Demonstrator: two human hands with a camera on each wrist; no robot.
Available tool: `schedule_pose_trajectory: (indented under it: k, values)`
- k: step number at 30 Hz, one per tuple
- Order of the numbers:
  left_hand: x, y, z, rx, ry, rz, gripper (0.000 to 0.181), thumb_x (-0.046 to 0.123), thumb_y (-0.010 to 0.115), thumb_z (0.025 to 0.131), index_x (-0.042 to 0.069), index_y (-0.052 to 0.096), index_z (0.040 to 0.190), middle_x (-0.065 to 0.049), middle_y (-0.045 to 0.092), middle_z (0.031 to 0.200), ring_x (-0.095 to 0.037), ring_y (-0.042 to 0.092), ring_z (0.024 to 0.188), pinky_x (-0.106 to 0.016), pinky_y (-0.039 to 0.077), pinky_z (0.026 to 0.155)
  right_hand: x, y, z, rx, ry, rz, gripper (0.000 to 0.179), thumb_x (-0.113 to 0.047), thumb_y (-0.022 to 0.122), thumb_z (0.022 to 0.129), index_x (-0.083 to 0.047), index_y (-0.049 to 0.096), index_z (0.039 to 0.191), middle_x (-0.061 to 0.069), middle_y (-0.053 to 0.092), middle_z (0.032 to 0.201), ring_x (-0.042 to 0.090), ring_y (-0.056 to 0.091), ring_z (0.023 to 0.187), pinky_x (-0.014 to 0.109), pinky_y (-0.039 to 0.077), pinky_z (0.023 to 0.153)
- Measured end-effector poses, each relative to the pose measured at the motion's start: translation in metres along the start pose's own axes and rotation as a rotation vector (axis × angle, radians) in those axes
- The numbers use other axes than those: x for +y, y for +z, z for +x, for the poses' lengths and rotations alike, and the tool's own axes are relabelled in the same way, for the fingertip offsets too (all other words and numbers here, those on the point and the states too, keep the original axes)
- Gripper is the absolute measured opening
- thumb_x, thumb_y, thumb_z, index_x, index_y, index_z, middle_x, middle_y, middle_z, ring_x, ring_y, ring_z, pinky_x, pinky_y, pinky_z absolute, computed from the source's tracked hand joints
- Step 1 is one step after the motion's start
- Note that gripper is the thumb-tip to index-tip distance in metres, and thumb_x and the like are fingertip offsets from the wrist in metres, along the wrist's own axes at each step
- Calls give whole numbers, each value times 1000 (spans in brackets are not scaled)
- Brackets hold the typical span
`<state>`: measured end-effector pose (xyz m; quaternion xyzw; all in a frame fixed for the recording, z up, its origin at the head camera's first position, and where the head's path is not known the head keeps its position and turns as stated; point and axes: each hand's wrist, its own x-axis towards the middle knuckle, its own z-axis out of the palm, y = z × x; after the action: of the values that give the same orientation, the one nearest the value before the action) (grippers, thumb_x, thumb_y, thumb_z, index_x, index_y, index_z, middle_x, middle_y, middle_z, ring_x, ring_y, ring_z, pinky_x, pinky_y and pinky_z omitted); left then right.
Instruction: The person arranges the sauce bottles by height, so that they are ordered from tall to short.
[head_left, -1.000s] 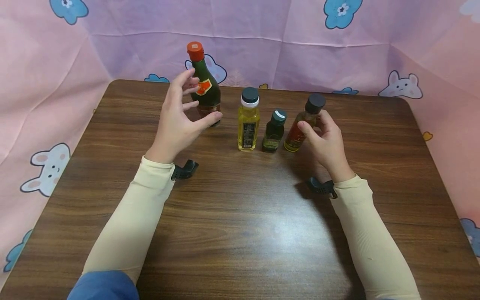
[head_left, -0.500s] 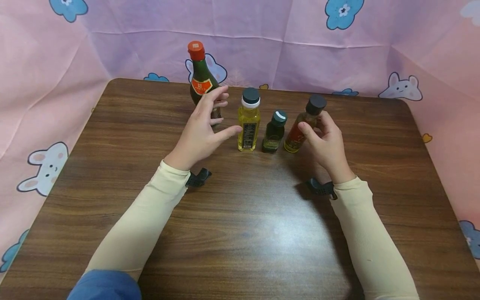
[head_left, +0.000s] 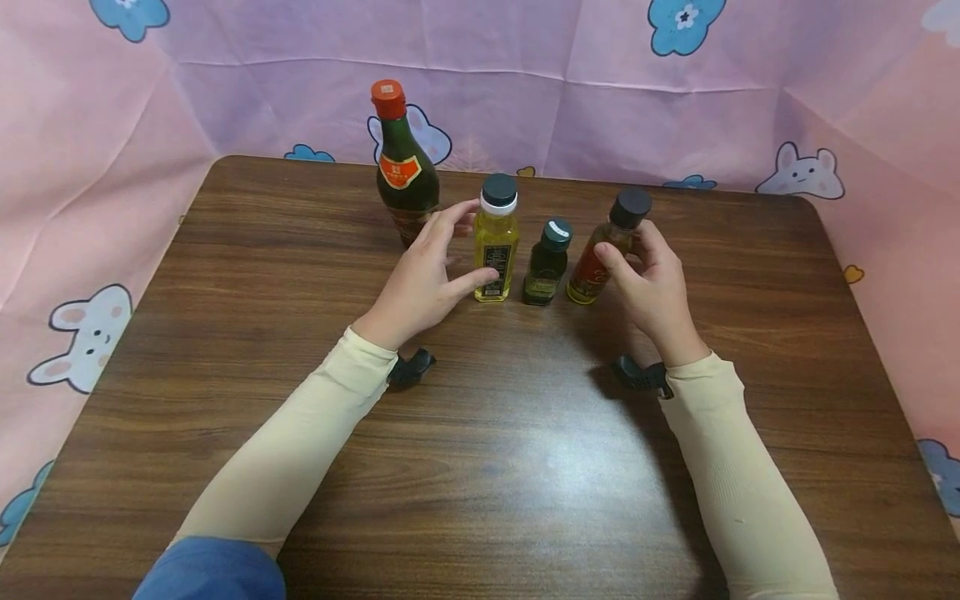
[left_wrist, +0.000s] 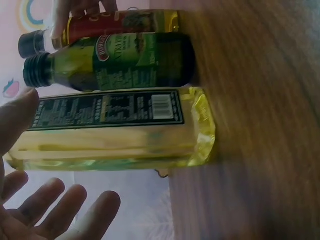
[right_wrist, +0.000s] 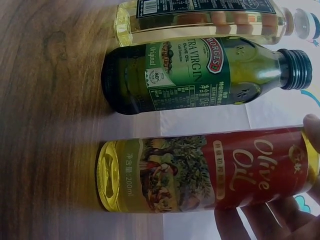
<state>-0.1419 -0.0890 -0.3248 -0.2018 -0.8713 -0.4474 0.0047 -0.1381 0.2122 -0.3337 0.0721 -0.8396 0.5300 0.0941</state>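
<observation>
My right hand (head_left: 656, 292) grips a small olive oil bottle (head_left: 588, 273) with a red label and black cap near its upper part; the bottle stands upright on the table. In the right wrist view the thumb and fingers lie on opposite sides of that red label (right_wrist: 257, 167). My left hand (head_left: 420, 287) is beside a clear, square bottle of yellow oil (head_left: 497, 237) with a dark cap and white collar. Its thumb reaches in front and its fingers spread behind. In the left wrist view, the fingertips (left_wrist: 102, 207) show apart from the yellow oil bottle's side.
A small dark green olive oil bottle (head_left: 545, 267) stands between the other two oils. Behind my left hand rises a tall, dark bottle with a red cap (head_left: 408, 183). Patterned cloth (head_left: 495, 83) hangs around the brown wooden table (head_left: 480, 467).
My left hand has moved right and slightly down from the tall red-capped bottle to the yellow oil bottle. My right hand has kept its grip, in the same place.
</observation>
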Motion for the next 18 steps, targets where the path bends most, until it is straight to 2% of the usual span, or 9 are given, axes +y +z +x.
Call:
schedule_pose_trajectory:
  k: [6, 11, 18]
  values:
    - [-3, 5, 2, 2, -23, 15, 83, 33, 77, 95, 20, 29, 161, -7, 46, 148, -21, 46, 137, -43, 50, 105, -1, 0, -1, 2, -6, 11, 45, -19, 67, 103, -4, 55, 143, 11, 63, 135, 25, 59, 127, 50, 49, 108]
    - [-5, 8, 2, -11, -39, 19, 80, 34, 74, 97, 16, 30, 161, -9, 46, 148, -25, 46, 138, -46, 46, 109, 0, 0, 0, 3, -8, 8, 45, -17, 66, 103, -2, 53, 144, 13, 63, 136, 24, 58, 129, 50, 48, 109]
    - [-7, 13, 2, 29, -57, -3, 76, 34, 74, 97, 15, 35, 159, -8, 48, 149, -27, 46, 139, -48, 41, 113, 0, 0, -1, -1, -13, 20, 45, -17, 67, 103, -3, 54, 143, 12, 63, 135, 23, 58, 129, 50, 47, 110]
